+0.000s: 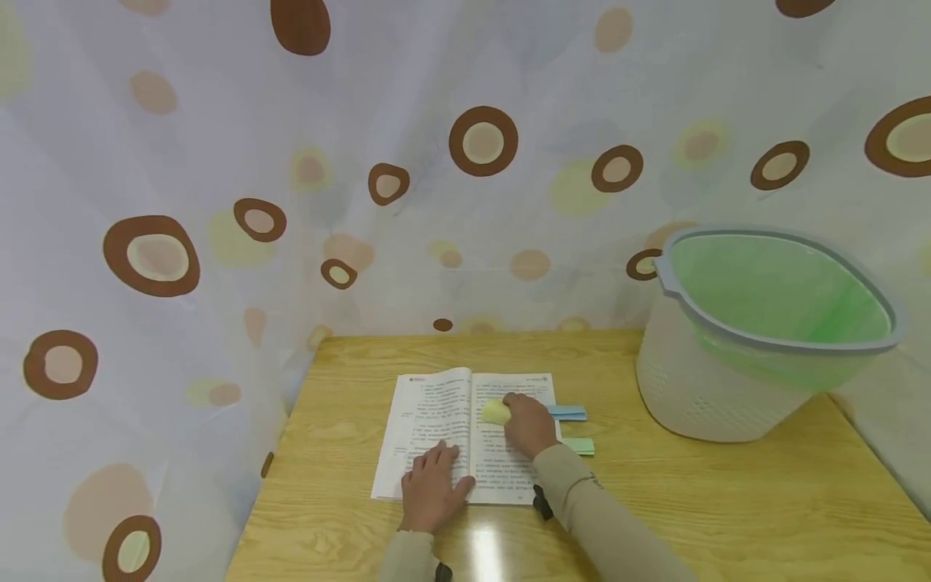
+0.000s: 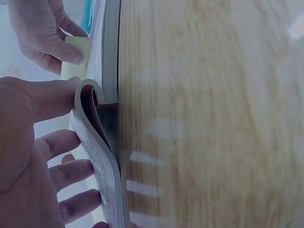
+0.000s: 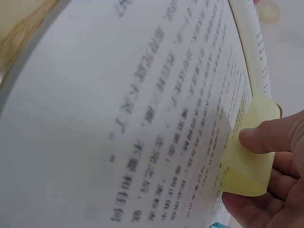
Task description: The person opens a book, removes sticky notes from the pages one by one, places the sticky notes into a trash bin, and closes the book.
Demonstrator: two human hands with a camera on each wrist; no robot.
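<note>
An open white paper book with dark printed lines point(image 1: 473, 436) is lying at the lower centre of the frame, on a yellowish wood-grain tabletop point(image 1: 327, 517). The left hand point(image 1: 431, 491) is resting on the lower part of the left page; its fingers are standing apart, and its thumb is reaching toward the middle fold. In the left wrist view, the pages are curving in a rounded fold under this thumb.

The right hand point(image 1: 527, 424) is pinching a pale yellow slip of paper point(image 1: 496, 411) over the upper part of the right page. Its thumb is pressing on the front of the slip, and the other fingers are closing behind it. In the right wrist view, the slip is bending near its lower end; whether it is sticking to the page, I cannot tell.

From the right edge of the book, a light blue paper tab point(image 1: 567, 413) and, below it, a light green paper tab point(image 1: 578, 445) are sticking out. Beige sleeves point(image 1: 604, 517) are covering both forearms. A white plastic basket with a grey rim point(image 1: 698, 396) is standing at the right of the frame.
</note>
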